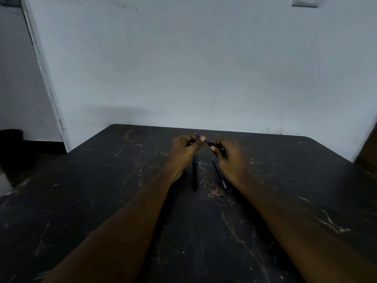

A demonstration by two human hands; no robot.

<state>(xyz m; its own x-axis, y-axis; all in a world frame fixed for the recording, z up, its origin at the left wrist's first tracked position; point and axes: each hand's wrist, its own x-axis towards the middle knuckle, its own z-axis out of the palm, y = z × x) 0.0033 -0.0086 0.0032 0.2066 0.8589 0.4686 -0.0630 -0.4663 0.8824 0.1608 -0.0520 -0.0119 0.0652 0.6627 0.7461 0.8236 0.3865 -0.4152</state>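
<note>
Both my hands are raised over the far middle of a black marble-patterned table (102,201). My left hand (184,149) pinches the thin blue front end of a pen (207,142) between thumb and fingers. My right hand (228,155) grips the dark rear part of the same pen. The pen's tip pokes out past my left fingers. Below the hands, a black pen barrel (195,172) lies on the table. To its right lies a thin dark refill (219,174) with a pale end.
A pale wall (204,68) rises right behind the table's far edge. A dark opening lies at the far left. A brown object (367,148) stands at the right edge. A switch plate (305,2) is on the wall at the top right.
</note>
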